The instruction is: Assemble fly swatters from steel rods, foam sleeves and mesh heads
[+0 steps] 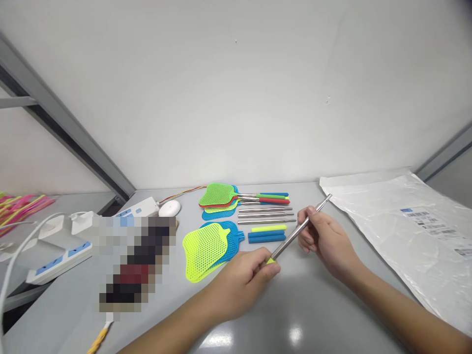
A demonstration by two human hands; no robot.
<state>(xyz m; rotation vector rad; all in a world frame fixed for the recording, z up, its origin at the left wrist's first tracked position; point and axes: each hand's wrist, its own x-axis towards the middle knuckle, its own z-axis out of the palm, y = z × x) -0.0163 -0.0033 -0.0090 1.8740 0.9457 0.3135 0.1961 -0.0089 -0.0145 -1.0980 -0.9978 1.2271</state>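
Note:
A shiny metal fly swatter rod (290,240) slants up to the right between my hands. My left hand (245,281) is closed around its lower end, where a bit of yellow-green handle sleeve (271,260) shows; the rest is hidden in the fingers. Near the upper end, my right hand (328,238) pinches the rod between thumb and fingers. Beyond the hands lie loose blue sleeves (266,238) and a yellow sleeve (269,228). Several bare metal rods (265,215) are set out behind them. Loose yellow swatter heads (206,248) overlap blue swatter heads (236,239) on the left.
Assembled fly swatters (219,194) are piled by the wall. A white plastic mailing bag (416,236) covers the right side. To the left are a power strip (62,260), a round white device (169,208) and a pixelated object (138,268). Pink and yellow strands (22,209) lie far left.

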